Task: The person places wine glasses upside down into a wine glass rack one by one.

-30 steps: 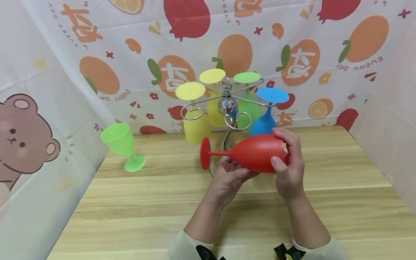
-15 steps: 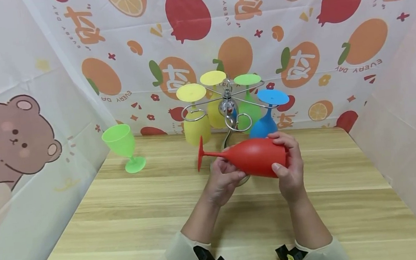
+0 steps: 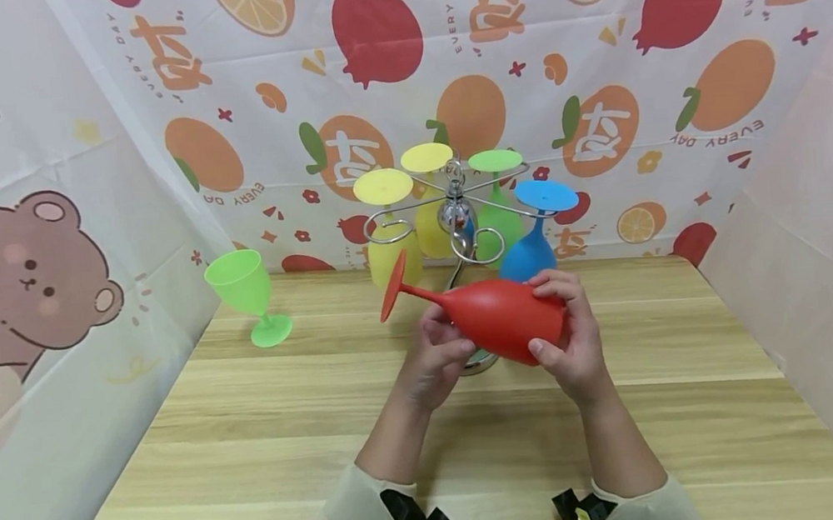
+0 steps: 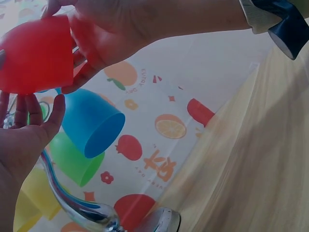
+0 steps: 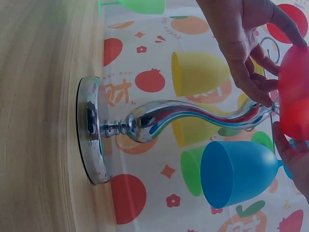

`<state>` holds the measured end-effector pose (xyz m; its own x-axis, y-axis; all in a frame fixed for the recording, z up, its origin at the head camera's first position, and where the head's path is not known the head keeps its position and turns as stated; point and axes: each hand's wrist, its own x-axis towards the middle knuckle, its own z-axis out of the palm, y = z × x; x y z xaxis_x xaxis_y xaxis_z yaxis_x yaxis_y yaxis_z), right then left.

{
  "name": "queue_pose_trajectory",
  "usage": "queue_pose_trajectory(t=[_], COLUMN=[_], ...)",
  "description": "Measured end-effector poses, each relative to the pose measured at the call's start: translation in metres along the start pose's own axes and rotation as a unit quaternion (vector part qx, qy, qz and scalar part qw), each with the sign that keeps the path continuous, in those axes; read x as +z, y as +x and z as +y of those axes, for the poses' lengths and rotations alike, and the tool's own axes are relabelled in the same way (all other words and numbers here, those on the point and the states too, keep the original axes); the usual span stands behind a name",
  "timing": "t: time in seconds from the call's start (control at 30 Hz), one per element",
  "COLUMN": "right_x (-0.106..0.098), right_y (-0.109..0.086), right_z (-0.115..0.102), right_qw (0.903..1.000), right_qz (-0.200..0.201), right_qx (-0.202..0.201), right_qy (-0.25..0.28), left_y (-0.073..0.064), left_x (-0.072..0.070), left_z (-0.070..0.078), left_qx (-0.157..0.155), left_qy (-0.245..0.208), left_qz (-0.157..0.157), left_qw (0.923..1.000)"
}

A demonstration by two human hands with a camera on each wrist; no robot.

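Observation:
A red plastic goblet (image 3: 500,315) is held in the air on its side, its foot up to the left and its mouth down to the right. My right hand (image 3: 574,345) grips the bowl near the rim, thumb in front. My left hand (image 3: 434,363) holds the bowl near the stem from below, some fingers hidden behind it. Just behind stands a chrome goblet rack (image 3: 456,206) with ring arms. Upside down on it hang two yellow goblets (image 3: 390,250), a green goblet (image 3: 501,222) and a blue goblet (image 3: 528,249). A curved post (image 5: 193,111) rises from its round base (image 5: 94,130).
An upright light-green goblet (image 3: 240,285) stands at the left on the wooden table (image 3: 253,443). A fruit-patterned cloth (image 3: 379,29) hangs behind the rack, and pale cloth (image 3: 815,171) closes the right side.
The red goblet has tilted, its foot moving left and up while its mouth drops. Both hands have moved slightly left with it. The rack and the upright green goblet stay put.

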<state>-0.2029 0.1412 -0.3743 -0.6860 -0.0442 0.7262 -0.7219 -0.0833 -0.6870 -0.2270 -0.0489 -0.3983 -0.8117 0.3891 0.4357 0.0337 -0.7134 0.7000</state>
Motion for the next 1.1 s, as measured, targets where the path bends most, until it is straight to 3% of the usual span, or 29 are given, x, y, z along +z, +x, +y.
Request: queue_pose_trajectory(t=[0.33, 0.87, 1.1], right_x=[-0.0011, -0.0016, -0.0025], right_y=[-0.0017, -0.0023, -0.0026], right_z=[-0.0027, -0.0041, -0.0038], right_qw=[0.9975, 0.9922, 0.9878], right_qz=[-0.063, -0.1, -0.117], right_qx=[0.027, 0.047, 0.067], right_qy=[-0.02, -0.058, -0.079], left_y=[-0.0016, -0.0019, -0.0011], left_x=[-0.0031, -0.0042, -0.0045], left_z=[0.0052, 0.0078, 0.0084], left_qx=[-0.001, 0.004, 0.004], left_qy=[-0.005, 0.018, 0.037], left_qz=[-0.003, -0.007, 0.005], left_qw=[1.0, 0.9998, 0.9993])
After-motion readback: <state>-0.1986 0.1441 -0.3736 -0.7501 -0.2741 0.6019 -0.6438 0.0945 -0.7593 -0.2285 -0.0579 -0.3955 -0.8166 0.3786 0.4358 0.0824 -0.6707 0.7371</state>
